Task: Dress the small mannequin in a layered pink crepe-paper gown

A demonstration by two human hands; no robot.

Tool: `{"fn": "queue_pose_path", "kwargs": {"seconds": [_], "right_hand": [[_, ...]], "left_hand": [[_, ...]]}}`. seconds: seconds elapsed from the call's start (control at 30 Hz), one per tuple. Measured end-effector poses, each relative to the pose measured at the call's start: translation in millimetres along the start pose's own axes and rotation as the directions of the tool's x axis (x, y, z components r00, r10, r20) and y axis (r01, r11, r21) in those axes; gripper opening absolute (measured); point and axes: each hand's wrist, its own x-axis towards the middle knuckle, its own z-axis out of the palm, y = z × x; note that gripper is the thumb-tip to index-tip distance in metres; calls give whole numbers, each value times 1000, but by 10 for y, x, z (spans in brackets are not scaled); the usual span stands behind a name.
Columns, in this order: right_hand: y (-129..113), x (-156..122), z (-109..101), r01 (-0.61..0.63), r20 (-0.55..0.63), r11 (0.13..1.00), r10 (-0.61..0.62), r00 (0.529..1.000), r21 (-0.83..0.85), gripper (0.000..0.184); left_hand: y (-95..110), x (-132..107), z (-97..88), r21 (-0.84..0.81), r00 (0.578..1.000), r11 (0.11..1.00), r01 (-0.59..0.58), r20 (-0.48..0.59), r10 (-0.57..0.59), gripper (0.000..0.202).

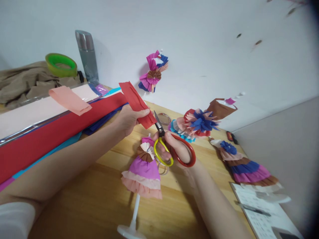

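Observation:
My left hand [129, 119] is closed on a folded strip of red crepe paper [136, 101], held up over the wooden table [94, 199]. My right hand [178, 149] grips a pair of scissors [164, 146] with one yellow and one red handle loop. Its black blades meet the lower end of the red strip. Just below both hands stands a small paper dress [143, 174] in purple and pink layers on a white stand [132, 225].
Rolls of red, blue and pale crepe paper [50, 129] lie at the left, with a loose pink strip [69, 99] on top. More paper dresses [245, 167] and rosettes [196, 122] sit at the right; another hangs on the wall [153, 71]. A grey flask [87, 56], green tape roll [61, 64] and notebook with pen [259, 212] are around.

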Motion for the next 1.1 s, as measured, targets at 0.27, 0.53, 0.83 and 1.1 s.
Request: {"fn": "queue_pose_path", "kwargs": {"seconds": [0.27,0.53,0.83,1.1], "right_hand": [[39,21,-53,6,15,996,-4,1000,-86,45],[16,12,-70,40,80,996,-34,996,-77,44],[8,-1,-79,50,63,994,-44,997,-95,44],[1,19,-78,43,0,993,-43,999,-112,46]], "left_hand": [[-12,30,-31,30,1000,999,9,6,-9,25],[-9,37,-41,83,1000,997,0,27,-3,24],[-15,25,-26,56,999,998,-14,34,12,24],[-14,40,10,52,999,998,-33,33,32,24]]}}
